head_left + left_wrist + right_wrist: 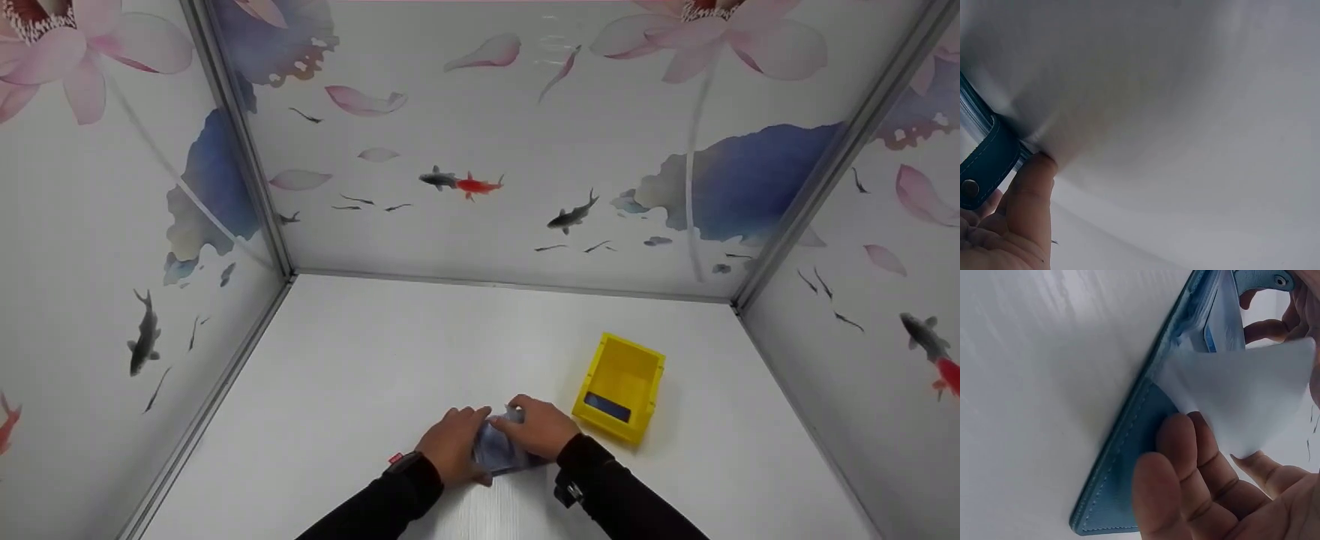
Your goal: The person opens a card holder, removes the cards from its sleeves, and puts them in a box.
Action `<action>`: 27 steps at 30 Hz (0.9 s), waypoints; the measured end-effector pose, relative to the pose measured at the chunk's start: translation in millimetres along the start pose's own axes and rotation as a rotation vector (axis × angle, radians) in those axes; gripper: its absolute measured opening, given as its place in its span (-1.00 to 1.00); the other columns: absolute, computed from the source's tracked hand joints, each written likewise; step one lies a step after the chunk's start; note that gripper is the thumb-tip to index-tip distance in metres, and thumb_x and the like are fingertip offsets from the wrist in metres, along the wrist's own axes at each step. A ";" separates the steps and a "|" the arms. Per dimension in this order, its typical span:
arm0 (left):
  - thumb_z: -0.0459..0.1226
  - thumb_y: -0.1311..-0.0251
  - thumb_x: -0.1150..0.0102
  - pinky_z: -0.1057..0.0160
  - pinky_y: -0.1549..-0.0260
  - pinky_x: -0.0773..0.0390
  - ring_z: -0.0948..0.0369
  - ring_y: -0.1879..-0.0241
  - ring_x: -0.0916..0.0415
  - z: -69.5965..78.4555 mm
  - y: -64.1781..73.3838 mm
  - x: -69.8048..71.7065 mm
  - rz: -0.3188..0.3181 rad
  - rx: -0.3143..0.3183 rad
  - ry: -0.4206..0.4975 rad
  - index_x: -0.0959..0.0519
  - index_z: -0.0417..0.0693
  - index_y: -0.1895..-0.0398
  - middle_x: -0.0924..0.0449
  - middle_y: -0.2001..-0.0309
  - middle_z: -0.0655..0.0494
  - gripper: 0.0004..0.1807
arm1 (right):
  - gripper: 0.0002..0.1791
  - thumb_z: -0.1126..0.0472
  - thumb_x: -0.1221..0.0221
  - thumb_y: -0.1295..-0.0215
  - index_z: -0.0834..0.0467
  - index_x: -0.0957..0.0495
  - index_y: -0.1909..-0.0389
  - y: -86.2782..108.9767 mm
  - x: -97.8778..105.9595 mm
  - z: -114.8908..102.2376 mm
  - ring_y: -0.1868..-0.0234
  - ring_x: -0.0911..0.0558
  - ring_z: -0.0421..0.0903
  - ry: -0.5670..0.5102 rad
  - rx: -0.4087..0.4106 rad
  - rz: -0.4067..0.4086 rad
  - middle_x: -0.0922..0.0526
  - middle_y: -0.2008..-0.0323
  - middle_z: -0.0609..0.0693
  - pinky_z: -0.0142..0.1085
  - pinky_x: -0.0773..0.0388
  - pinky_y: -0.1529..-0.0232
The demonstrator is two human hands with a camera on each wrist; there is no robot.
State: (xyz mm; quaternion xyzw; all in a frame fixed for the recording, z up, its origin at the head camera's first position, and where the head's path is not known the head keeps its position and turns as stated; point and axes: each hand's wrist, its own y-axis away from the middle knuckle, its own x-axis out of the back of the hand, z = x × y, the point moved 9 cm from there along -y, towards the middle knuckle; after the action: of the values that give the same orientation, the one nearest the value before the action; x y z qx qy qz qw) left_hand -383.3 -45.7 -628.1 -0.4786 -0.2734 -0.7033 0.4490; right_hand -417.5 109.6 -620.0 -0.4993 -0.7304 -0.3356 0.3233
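A blue leather card holder lies opened on the white table, between my two hands. Its stitched cover and a stack of clear plastic sleeves show in the right wrist view. My left hand grips the holder's left side, thumb at its edge, close to the snap strap. From the right, my right hand holds one translucent sleeve between thumb and fingers, and the sleeve bends up away from the cover. A card with a blue mark shows among the sleeves behind it.
A yellow plastic bin stands on the table to the right, beyond my right hand, with a dark rectangular patch inside its near end. White panels with painted fish and lotus flowers enclose the table at the left, back and right.
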 end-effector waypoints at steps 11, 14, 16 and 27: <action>0.04 0.14 -0.93 0.05 -0.35 -0.67 0.08 -0.25 -0.60 -5.1 -3.5 -7.5 -0.014 0.052 0.009 -0.49 -0.02 -0.64 -0.70 -0.37 0.01 0.21 | -0.48 0.12 -0.34 -0.53 0.34 -0.67 -0.37 3.6 11.6 8.9 -0.25 -0.75 0.16 -0.029 -0.045 0.062 -0.77 -0.32 0.30 0.21 -0.63 -0.44; 0.03 0.14 -0.92 0.06 -0.31 -0.68 0.11 -0.21 -0.59 -6.7 -4.2 -9.1 -0.012 0.049 0.006 -0.52 -0.02 -0.62 -0.72 -0.32 0.03 0.18 | -0.51 0.22 -0.35 -0.50 0.38 -0.66 -0.35 3.7 13.4 13.5 -0.21 -0.76 0.14 -0.030 -0.066 0.074 -0.78 -0.29 0.31 0.21 -0.65 -0.43; 0.02 0.14 -0.92 0.06 -0.27 -0.69 0.12 -0.18 -0.59 -6.7 -4.1 -9.3 -0.009 0.043 0.006 -0.53 -0.03 -0.60 -0.73 -0.29 0.03 0.16 | -0.54 0.25 -0.39 -0.48 0.35 -0.69 -0.31 2.5 13.2 16.3 -0.10 -0.76 0.08 -0.017 -0.078 0.080 -0.81 -0.21 0.26 0.17 -0.70 -0.37; 0.07 0.05 -0.88 0.12 -0.24 -0.68 0.17 -0.15 -0.54 -0.2 -4.3 -8.8 -0.053 0.045 -0.040 -0.59 0.00 -0.56 -0.71 -0.26 0.06 0.06 | -0.52 0.18 -0.59 -0.35 0.20 -0.70 -0.21 3.4 15.4 22.6 0.17 -0.64 -0.05 0.118 -0.079 0.160 -0.81 0.01 0.09 -0.03 -0.76 -0.13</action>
State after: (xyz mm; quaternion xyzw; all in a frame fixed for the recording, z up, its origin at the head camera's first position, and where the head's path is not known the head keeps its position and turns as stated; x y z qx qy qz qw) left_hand -386.0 -40.7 -636.1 -0.4750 -0.3109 -0.6987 0.4353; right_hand -421.9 136.8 -619.8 -0.5477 -0.6541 -0.3663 0.3715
